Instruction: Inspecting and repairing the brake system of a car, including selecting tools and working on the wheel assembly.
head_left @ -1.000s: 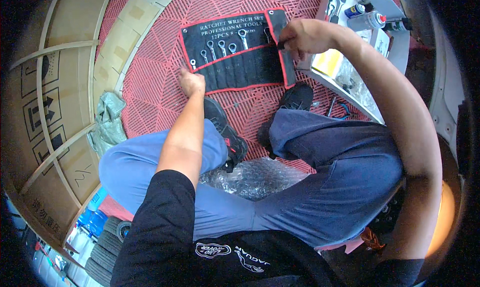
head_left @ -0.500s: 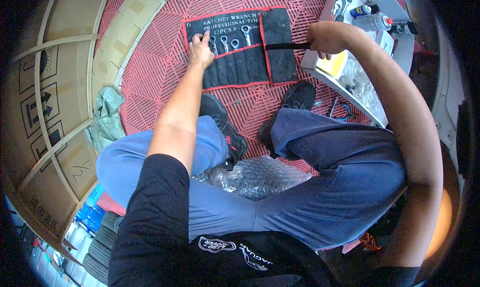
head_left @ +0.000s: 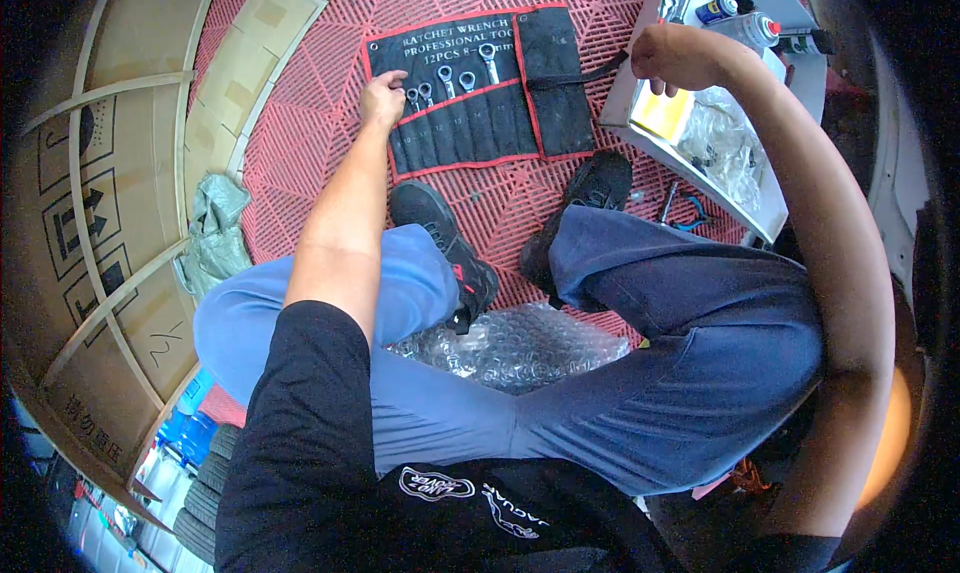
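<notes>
A black tool roll point(head_left: 460, 133) with red edging lies unfolded on the floor beyond my feet. Several ratchet wrenches point(head_left: 446, 78) stick their ring heads out of its pockets, one point(head_left: 488, 61) rising higher than the others. My left hand point(head_left: 382, 99) is closed over the roll's left edge, its thumb hidden. From the roll's right part runs a black strap point(head_left: 590, 72), bending up to the curled fingers of my right hand point(head_left: 664, 61), which hold its end beside an open white box.
The white box point(head_left: 722, 201) at the right holds spray cans point(head_left: 748, 29), wrenches point(head_left: 684, 1), clear plastic and something yellow point(head_left: 664, 115). Blue-handled pliers point(head_left: 690, 213) lie beside it. Bubble wrap point(head_left: 510, 343) lies between my legs. Cardboard point(head_left: 110, 193) stands at the left, near a green sack point(head_left: 215, 228).
My left hand has drawn back leftward, showing more wrench heads. My right hand has shifted slightly up and right, and the strap, straight before, now bends.
</notes>
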`<state>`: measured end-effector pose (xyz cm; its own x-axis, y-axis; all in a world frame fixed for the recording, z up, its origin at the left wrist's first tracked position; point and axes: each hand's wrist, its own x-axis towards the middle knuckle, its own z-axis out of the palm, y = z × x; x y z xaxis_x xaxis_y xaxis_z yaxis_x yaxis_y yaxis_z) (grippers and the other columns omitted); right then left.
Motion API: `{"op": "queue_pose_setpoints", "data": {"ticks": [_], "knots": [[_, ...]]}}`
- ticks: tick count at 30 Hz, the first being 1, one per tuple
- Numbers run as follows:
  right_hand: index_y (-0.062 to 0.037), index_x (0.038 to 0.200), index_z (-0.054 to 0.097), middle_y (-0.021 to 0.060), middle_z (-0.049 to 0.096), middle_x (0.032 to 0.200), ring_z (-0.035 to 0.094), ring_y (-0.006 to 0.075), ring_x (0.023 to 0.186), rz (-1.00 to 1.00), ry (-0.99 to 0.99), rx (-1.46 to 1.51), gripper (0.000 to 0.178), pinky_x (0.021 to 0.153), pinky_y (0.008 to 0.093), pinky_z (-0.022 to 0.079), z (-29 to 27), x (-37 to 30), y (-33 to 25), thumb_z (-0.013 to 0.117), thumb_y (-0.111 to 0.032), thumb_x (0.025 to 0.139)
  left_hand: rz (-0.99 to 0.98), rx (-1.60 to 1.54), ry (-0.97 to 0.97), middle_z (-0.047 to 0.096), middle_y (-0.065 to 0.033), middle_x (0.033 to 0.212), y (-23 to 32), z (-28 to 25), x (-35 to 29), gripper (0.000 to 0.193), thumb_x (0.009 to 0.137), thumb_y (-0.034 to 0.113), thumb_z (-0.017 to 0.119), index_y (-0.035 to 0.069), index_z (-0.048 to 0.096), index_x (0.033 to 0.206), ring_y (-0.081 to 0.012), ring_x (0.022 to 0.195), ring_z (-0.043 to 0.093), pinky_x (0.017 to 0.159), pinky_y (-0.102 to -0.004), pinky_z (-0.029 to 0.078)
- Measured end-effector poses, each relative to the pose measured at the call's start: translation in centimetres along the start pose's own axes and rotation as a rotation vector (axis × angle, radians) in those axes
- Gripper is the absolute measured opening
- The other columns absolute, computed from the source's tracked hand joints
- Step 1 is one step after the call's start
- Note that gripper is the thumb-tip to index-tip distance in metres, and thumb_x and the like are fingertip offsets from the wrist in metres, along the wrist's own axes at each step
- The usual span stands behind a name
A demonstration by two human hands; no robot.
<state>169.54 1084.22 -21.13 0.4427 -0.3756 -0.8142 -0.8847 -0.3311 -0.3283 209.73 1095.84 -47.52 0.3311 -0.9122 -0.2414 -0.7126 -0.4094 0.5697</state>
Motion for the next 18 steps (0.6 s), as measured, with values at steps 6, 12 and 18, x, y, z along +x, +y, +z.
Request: {"op": "queue_pose_setpoints", "data": {"ticks": [6,12,18], "knots": [[0.0061,0.099,0.064,0.0144,0.069,0.082,0.070,0.0230,0.076,0.034,0.040,0.039,0.024,0.068,0.0345,0.056,-0.1,-2.4,-0.7,0.051,-0.013,0.091,-0.115,0.113,-0.264,0.074,-0.0075,0.093,3.6,0.6,-0.9,0.032,0.078,0.029,0.078,0.013,0.074,0.106,-0.0186,0.088,0.069,0.082,-0.0327,0.052],[0.0045,0.108,0.063,0.0130,0.069,0.089,0.067,0.0218,0.080,-0.018,0.071,0.089,0.027,0.071,0.0341,0.055,-0.2,-2.6,-1.2,0.051,-0.016,0.094,0.025,0.298,-0.281,0.072,-0.0133,0.099,2.4,-0.8,0.8,0.038,0.065,0.029,0.086,0.012,0.074,0.097,-0.0269,0.096,0.069,0.088,-0.0372,0.053],[0.0044,0.110,0.064,0.0131,0.069,0.090,0.066,0.0217,0.079,-0.081,0.096,0.074,0.030,0.072,0.0347,0.054,-0.2,-2.7,-0.9,0.053,-0.017,0.092,-0.203,0.206,-0.433,0.073,-0.0129,0.097,2.4,-0.9,2.3,0.043,0.066,0.037,0.083,0.007,0.073,0.094,-0.0283,0.094,0.069,0.086,-0.0378,0.054]]}}
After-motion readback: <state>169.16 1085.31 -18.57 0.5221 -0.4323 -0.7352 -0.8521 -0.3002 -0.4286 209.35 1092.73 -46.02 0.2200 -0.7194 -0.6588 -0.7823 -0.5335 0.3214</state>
